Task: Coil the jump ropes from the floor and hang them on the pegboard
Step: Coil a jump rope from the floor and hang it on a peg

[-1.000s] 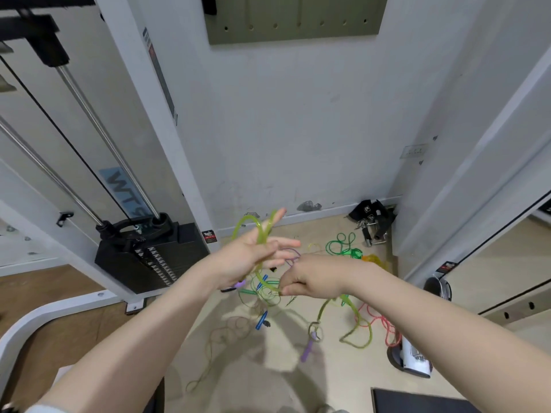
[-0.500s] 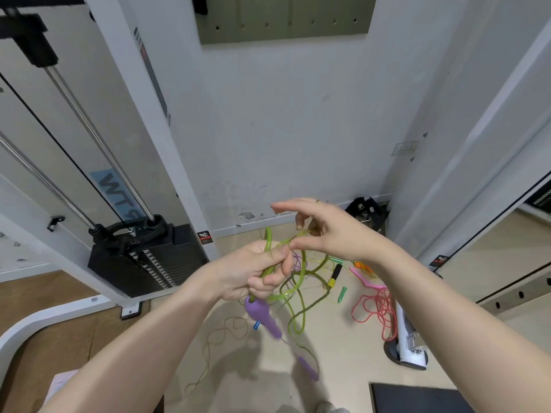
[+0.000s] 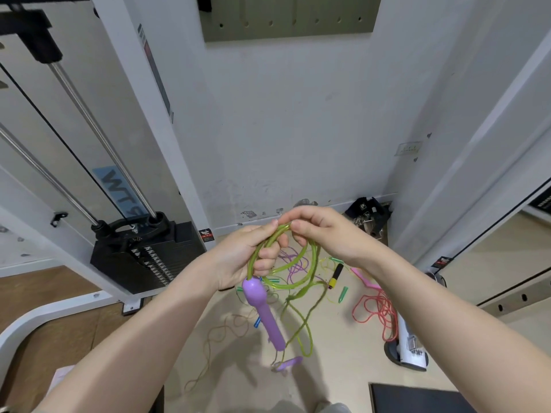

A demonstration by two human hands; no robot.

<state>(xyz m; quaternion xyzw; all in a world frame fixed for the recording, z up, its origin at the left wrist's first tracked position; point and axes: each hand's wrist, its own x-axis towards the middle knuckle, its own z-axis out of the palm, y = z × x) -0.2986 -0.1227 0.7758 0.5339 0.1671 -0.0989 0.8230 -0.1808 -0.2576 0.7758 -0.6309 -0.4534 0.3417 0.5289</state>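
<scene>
Bare forearms, no sleeves visible

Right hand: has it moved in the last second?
Yes. The right hand has risen from beside the left hand toward the baseboard line, now pinching the green rope at the coil's top.

Pegboard (image 3: 287, 17) cut off by the top edge. Black mat (image 3: 417, 399) cut off at the bottom edge. Green rope (image 3: 298, 263) partly hidden inside the left hand (image 3: 247, 257). Floor ropes behind the hands tangled, not separable. Wall plate (image 3: 408, 149) too small to read.
</scene>
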